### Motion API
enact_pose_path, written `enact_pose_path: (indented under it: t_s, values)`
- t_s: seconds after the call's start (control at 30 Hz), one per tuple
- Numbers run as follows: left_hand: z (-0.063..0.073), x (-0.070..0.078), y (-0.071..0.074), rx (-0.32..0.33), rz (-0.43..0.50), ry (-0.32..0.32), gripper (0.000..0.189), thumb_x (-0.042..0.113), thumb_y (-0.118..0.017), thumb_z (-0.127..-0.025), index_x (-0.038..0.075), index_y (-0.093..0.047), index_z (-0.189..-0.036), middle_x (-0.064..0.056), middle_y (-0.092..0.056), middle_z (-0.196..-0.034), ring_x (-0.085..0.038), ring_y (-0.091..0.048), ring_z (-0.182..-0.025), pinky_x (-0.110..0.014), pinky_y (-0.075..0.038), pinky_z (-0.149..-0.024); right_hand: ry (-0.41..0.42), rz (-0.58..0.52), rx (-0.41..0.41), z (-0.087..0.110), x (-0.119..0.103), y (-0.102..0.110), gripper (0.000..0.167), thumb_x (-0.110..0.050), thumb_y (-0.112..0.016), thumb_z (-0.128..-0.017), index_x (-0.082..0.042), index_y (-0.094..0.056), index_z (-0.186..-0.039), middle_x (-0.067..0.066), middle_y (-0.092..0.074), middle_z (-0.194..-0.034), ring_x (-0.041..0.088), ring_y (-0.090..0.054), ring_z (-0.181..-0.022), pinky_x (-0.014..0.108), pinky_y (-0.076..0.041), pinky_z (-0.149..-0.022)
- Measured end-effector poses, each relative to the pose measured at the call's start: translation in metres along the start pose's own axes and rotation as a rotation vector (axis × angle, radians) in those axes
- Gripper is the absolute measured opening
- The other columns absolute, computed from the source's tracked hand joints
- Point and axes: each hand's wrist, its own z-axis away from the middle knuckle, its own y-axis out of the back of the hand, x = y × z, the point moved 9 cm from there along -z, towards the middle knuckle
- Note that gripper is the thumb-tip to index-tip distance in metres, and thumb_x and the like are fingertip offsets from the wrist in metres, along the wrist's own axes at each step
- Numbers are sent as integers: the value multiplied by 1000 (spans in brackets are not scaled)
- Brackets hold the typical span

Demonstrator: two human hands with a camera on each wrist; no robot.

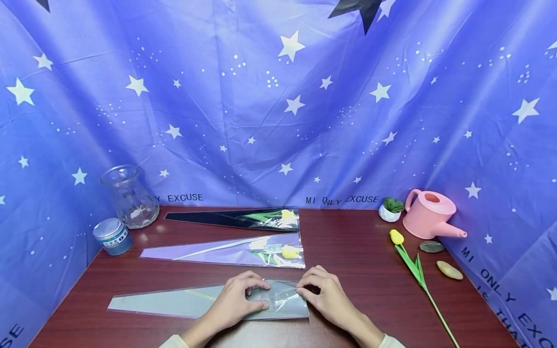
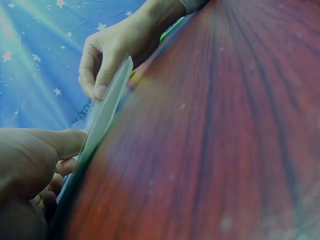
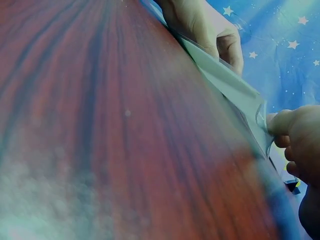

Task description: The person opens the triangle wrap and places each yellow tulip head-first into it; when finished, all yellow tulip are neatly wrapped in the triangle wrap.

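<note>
A grey, tapering flower sleeve (image 1: 165, 299) with a clear plastic front lies on the near part of the table. My left hand (image 1: 237, 299) rests on its wide half, thumb and fingertips apart and touching the clear film. At the sleeve's wide right end, my right hand (image 1: 326, 295) pinches the film's edge between thumb and fingers. The right wrist view shows this sleeve (image 3: 225, 82) with its end lifted and bent beside the right hand (image 3: 302, 137). In the left wrist view, the left thumb (image 2: 67, 142) lies against the sleeve's side.
Behind lie a purple sleeve (image 1: 200, 251) and a black sleeve (image 1: 209, 218), each holding a yellow tulip. A loose yellow tulip (image 1: 411, 263) lies right, near two stones, a pink watering can (image 1: 428, 215) and a potted succulent (image 1: 391, 210). Left stand a glass vase (image 1: 135, 205) and a blue jar (image 1: 113, 239).
</note>
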Motion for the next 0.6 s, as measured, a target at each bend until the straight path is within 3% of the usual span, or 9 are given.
enact_pose_path:
  t_s: [0.23, 0.6]
  values:
    - [0, 0, 1, 12, 2, -14, 27, 29, -91, -77, 27, -80, -102, 16, -69, -104, 1, -50, -75, -17, -43, -68, 62, 20, 4, 1, -3, 0, 11, -6, -76, -91, -16, -78, -91, -12, -70, -92, 1, -59, -90, 11, -49, -75]
    - [0, 3, 2, 36, -42, -51, 31, 27, -90, -78, 26, -80, -107, 16, -70, -99, 1, -49, -75, -16, -42, -68, 104, -21, 80, -3, -10, 4, 16, -2, -79, -88, -18, -74, -90, -10, -68, -90, 5, -60, -90, 13, -47, -83]
